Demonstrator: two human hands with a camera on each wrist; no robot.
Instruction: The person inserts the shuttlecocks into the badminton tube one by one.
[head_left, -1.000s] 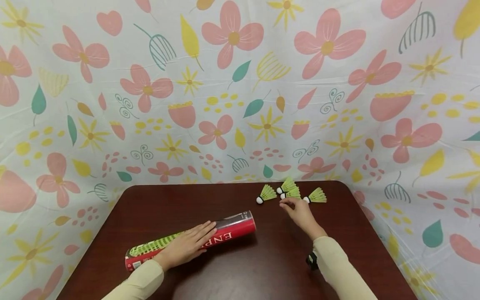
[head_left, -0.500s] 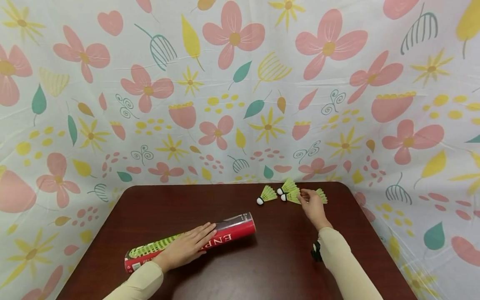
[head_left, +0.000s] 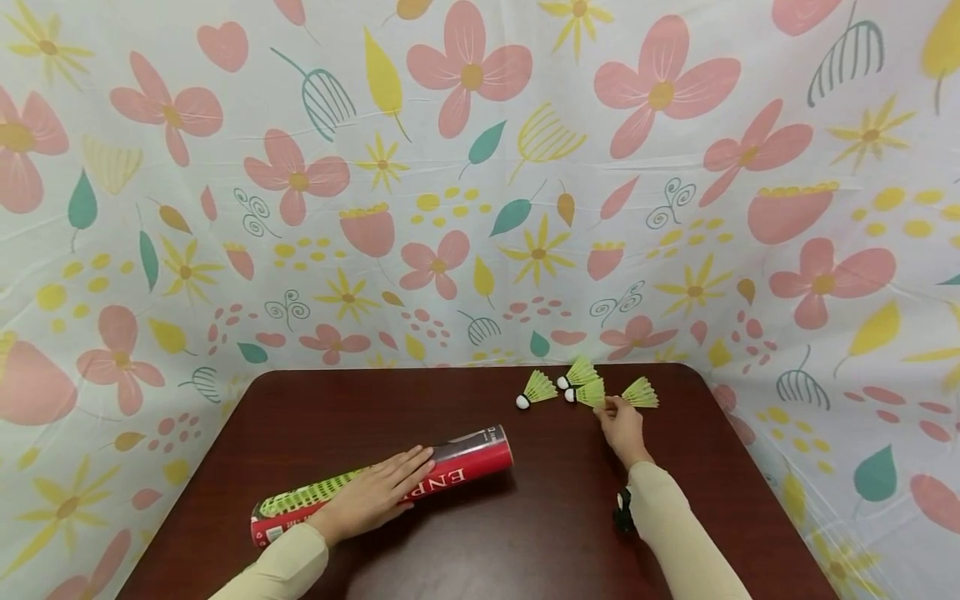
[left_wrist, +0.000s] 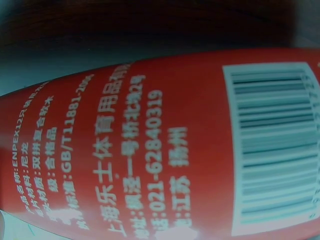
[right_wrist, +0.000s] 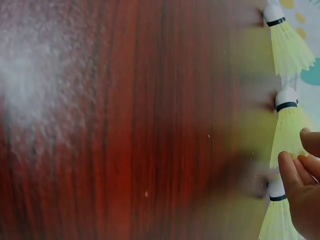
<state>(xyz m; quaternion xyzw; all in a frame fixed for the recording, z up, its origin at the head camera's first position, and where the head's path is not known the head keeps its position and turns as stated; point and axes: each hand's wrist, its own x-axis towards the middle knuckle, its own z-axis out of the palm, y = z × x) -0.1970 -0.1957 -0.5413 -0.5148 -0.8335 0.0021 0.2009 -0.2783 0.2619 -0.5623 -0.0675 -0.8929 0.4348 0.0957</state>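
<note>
In the head view, a red, black and green shuttlecock tube (head_left: 472, 454) lies slantwise on the table. My left hand (head_left: 375, 496) rests across its middle, fingers extended along the top. The tube's printed red side (left_wrist: 200, 150) fills the left wrist view. At the back right, my right hand (head_left: 624, 427) has thumb and fingertips at the skirt rim of a yellow shuttlecock (head_left: 588, 392); the right wrist view shows that skirt (right_wrist: 290, 130) between them. Another shuttlecock (head_left: 641, 392) lies just right of the hand, its white head hidden behind the fingers.
Two more yellow shuttlecocks lie further left: one shuttlecock (head_left: 537, 388) by itself, the other shuttlecock (head_left: 579, 372) against the one at my fingertips. Beyond the dark wooden table (head_left: 390, 400) hangs a flowered cloth (head_left: 450, 208), close behind its back edge.
My right hand first moved right, from the middle shuttlecocks to the rightmost one, then came back slightly left and lower to the middle one's skirt. The left hand and tube stayed put.
</note>
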